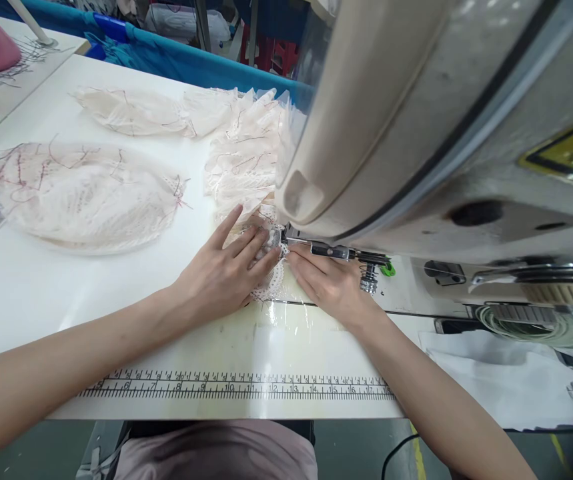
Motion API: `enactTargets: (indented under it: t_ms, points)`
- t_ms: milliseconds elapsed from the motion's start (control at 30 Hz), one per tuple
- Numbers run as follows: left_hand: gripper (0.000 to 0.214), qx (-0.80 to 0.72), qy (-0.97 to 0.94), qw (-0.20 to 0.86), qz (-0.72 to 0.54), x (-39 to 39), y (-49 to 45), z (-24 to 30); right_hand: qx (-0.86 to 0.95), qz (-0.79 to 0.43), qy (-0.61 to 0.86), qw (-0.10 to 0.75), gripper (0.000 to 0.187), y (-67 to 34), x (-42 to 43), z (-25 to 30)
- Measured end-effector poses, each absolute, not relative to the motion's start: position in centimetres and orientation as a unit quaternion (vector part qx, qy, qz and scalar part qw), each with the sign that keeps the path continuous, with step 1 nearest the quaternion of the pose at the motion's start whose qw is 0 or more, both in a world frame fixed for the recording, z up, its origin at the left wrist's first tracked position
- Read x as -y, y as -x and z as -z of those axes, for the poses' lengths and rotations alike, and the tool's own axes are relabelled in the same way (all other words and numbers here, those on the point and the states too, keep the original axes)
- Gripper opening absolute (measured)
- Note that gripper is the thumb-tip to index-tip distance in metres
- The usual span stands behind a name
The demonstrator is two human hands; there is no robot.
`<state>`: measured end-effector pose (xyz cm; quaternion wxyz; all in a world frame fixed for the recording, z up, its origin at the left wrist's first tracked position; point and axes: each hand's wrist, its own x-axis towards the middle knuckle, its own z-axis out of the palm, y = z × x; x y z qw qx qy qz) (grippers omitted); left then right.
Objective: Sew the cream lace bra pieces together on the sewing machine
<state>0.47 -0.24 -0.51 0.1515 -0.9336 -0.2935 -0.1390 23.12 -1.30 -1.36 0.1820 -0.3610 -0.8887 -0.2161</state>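
My left hand (226, 270) lies flat with fingers stretched out, pressing a small piece of white lace (271, 287) onto the white table (41, 293) right at the presser foot (279, 239) of the sewing machine (416, 127). My right hand (329, 283) rests palm down on the other side of the lace, fingers together and extended toward the foot. The lace runs under both hands and under the machine head, which hides the needle.
Heaps of cream lace pieces with red thread ends lie at the left (81, 197), at the back (136, 110) and beside the machine (243, 157). A printed ruler (236, 387) runs along the front edge. White cloth (496, 377) lies at the right. A blue bin (166, 60) stands behind the table.
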Motion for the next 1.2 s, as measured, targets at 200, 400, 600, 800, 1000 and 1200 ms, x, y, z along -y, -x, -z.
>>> enactTargets:
  t_ms: [200,400,600,800,1000,1200]
  points:
    - [0.04,0.295,0.931,0.153,0.154,0.0,-0.4,0.6,0.879,0.23,0.382,0.167,0.024,-23.1,1.3,1.5]
    - [0.037,0.218,0.94,0.171,0.2,-0.2,-0.3,0.8,0.885,0.23,0.371,0.163,0.023,-23.2,1.3,1.6]
    - [0.039,0.197,0.951,0.15,0.187,-0.9,0.2,0.3,0.896,0.211,0.344,0.183,0.021,-22.9,1.3,1.5]
    - [0.04,0.206,0.956,0.128,0.163,-1.2,0.6,0.3,0.897,0.185,0.35,0.195,0.018,-22.2,1.6,1.2]
    - [0.035,0.207,0.951,0.134,0.188,-1.1,0.7,0.2,0.905,0.167,0.33,0.211,0.015,-21.8,1.6,1.0]
    - [0.02,0.166,0.946,0.133,0.245,-1.2,1.3,-0.3,0.911,0.138,0.284,0.266,0.003,-21.9,1.8,0.7]
